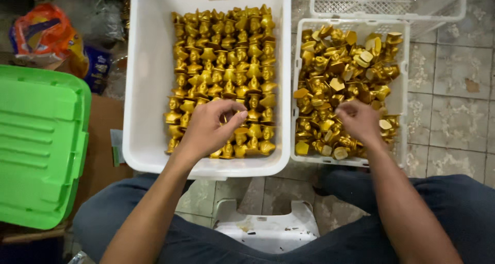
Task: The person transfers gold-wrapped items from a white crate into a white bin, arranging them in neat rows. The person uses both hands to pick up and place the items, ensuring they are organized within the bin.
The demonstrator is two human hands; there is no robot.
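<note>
Tiled floor (454, 104); orange packet (44, 35) top-left, green lid (38, 140) below.

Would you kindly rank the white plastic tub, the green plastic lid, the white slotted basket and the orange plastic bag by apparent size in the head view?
1. White plastic tub, largest.
2. Green plastic lid, cut by the frame edge, so perhaps bigger.
3. White slotted basket of loose gold figurines.
4. Orange plastic bag, smallest.
</note>
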